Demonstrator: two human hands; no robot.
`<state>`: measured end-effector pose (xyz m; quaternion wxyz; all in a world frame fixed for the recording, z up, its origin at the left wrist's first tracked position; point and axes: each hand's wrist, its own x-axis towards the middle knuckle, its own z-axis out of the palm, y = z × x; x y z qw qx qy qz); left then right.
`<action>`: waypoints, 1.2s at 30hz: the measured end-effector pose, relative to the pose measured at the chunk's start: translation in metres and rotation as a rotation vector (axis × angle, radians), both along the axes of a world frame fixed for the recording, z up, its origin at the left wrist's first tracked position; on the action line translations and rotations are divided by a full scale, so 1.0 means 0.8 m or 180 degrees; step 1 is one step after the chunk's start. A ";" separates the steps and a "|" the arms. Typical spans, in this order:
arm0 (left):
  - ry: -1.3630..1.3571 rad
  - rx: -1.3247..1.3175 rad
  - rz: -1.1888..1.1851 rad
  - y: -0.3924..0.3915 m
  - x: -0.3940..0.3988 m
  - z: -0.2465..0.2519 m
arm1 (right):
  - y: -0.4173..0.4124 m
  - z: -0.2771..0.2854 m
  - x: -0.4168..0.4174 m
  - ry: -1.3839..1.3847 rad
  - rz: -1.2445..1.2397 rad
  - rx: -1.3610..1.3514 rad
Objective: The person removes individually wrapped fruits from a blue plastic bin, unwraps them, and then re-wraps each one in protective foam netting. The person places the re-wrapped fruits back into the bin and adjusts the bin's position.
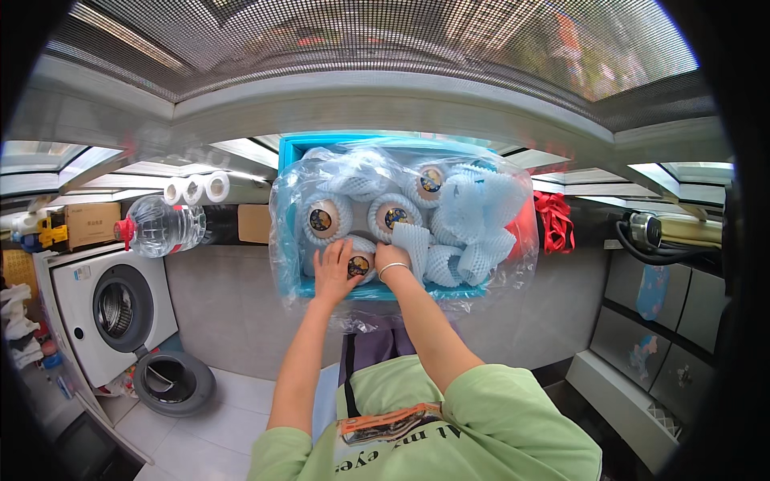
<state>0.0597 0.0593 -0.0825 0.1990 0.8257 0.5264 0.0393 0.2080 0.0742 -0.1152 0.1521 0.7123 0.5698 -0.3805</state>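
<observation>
A bright blue box (290,153) is lined with clear plastic (283,240) and holds several pale pinkish round fruits in foam net sleeves. My left hand (334,269) rests around the front-left fruit (358,264), its thumb beside a dark round sticker and its fingers along the foam. On that fruit's right side is my right hand (394,260), a bangle at the wrist; its fingertips are partly hidden. Behind are a left fruit (322,217), a middle fruit (388,211) and a back fruit (429,180). Loose foam sleeves (481,204) lie over the box's right side.
A large water bottle (168,225) and a small carton (252,222) stand on the left. Below, a washing machine (78,288) has its round door (174,383) swung out. Red ribbon (554,222) lies right of the box. A window screen (373,42) rises behind it.
</observation>
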 end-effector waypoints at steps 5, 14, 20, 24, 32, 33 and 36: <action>-0.0026 -0.1013 0.1254 -0.006 0.006 0.012 | -0.002 0.004 0.001 0.0012 -0.0204 0.0085; -0.1507 -0.1953 0.1644 0.008 -0.016 -0.038 | -0.010 0.039 0.012 0.0513 -0.0323 -0.0343; -0.1731 -0.2060 0.1312 0.015 -0.016 -0.044 | -0.021 0.033 0.030 0.0435 -0.0087 -0.0394; -0.0793 -0.1682 0.1142 0.014 -0.019 -0.040 | -0.019 0.033 0.016 0.0165 -0.0104 -0.0233; -0.0781 -0.1692 0.1385 0.012 -0.016 -0.025 | -0.025 0.032 0.007 0.0377 -0.0649 -0.0227; -0.0925 -0.1581 0.1619 0.009 -0.015 -0.025 | -0.027 0.042 0.012 0.0447 -0.0694 -0.0226; -0.1124 -0.0798 0.2014 -0.007 -0.009 -0.014 | -0.056 0.089 0.044 0.1695 -0.0880 0.0348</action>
